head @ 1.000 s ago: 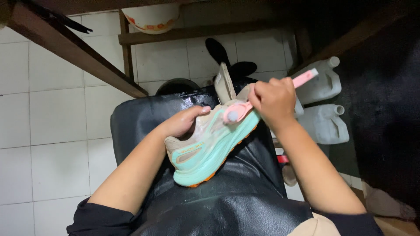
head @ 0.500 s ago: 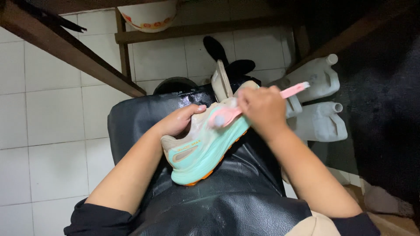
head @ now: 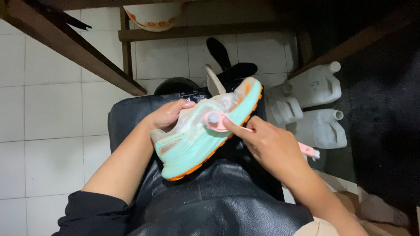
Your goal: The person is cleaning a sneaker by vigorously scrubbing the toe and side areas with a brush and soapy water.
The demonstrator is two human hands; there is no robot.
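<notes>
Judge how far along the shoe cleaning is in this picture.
Done: the sneaker already looks wet and foamy along its upper. In hand: the left hand steadies it on the black apron while the right hand presses the pink brush to its side. Left: the orange-edged sole shows no foam.

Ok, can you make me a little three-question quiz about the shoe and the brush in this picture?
1. True or false: the left hand is tucked into the shoe to hold it.
2. What colour is the brush in the right hand? A) blue B) pink C) black
3. Fill in: the brush head lies against the shoe's ____ side wall.

Key:
1. True; it grips the shoe at its opening.
2. B, pink.
3. Mint green, above the orange sole edge. White plastic jugs stand on the floor beside the black apron.
</notes>
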